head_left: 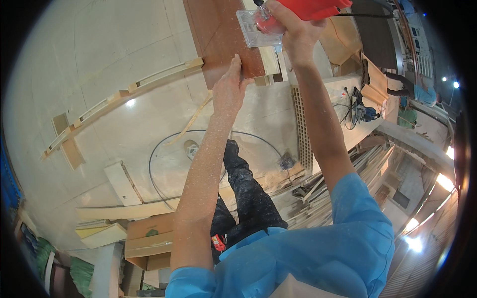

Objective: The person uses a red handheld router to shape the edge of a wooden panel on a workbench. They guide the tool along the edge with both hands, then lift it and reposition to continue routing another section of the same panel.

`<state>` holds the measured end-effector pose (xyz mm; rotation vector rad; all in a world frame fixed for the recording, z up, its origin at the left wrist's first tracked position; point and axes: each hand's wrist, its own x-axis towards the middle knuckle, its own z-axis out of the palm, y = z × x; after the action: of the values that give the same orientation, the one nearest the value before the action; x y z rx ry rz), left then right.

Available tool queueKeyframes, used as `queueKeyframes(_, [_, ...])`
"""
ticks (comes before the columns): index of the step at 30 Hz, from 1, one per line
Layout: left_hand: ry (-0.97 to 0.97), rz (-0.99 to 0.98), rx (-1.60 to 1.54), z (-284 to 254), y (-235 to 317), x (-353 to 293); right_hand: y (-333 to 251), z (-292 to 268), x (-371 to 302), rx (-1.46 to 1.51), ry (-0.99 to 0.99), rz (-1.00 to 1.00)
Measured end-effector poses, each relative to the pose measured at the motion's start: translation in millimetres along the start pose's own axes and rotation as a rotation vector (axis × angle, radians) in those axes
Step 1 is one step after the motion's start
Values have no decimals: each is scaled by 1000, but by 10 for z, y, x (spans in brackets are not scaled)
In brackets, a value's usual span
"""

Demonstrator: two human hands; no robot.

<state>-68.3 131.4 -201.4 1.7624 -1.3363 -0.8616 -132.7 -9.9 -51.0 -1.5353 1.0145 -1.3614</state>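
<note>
My right hand (298, 32) is wrapped round a red trim router (310, 7) with a clear plastic base (253, 32), at the top of the view. The router is over the right edge of a reddish-brown board (218, 35), which shows pale layers along its side; whether the base touches the board I cannot tell. My left hand (231, 87) lies on the board's near end with its fingers stretched out, holding nothing. Fine dust coats both forearms.
A blue corded power tool (365, 111) lies on a pale surface to the right. A dark cord (151, 159) loops over the floor around my legs. Wood strips (164, 74) lie left, a cardboard box (149, 241) lower left. Another person (422, 94) is at far right.
</note>
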Motion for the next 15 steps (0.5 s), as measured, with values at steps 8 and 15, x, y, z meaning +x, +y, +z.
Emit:
queueKeyframes(8, [1,1,-4,12,3,3,-25,0,6,-25,-8,11])
queueKeyframes(15, [14,13,-13,5,4,2,-24,7,13,-17,-22,-6])
